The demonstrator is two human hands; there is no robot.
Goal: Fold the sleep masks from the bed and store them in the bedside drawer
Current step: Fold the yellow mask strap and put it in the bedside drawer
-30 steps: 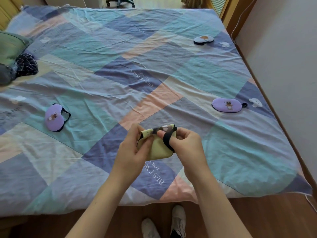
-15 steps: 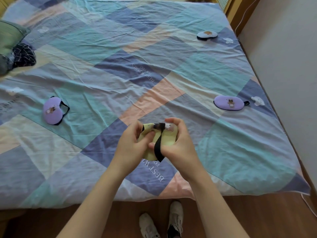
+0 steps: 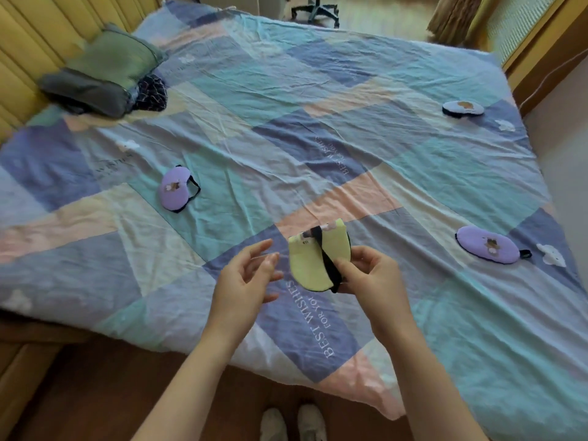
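A pale yellow sleep mask (image 3: 307, 265), folded in half with its black strap wound across it, hangs above the bed's near edge. My right hand (image 3: 369, 275) pinches it at its lower right side. My left hand (image 3: 246, 276) floats just to its left, fingers apart, touching nothing. Three other masks lie flat on the patchwork bedspread (image 3: 286, 148): a purple one (image 3: 174, 192) at the left, another purple one (image 3: 486, 248) at the right, and a white-topped dark one (image 3: 463, 108) at the far right. No drawer is in view.
Green and grey pillows (image 3: 101, 78) with a dark checked cloth lie at the bed's far left corner by a yellow headboard. A wooden cabinet edge (image 3: 22, 364) stands at lower left. An office chair base (image 3: 313, 9) is beyond the bed. My shoes (image 3: 292, 423) are on the wooden floor.
My left hand has let go of the yellow mask and opened; the right hand alone holds it now. The view has swung left, showing the pillows and headboard.
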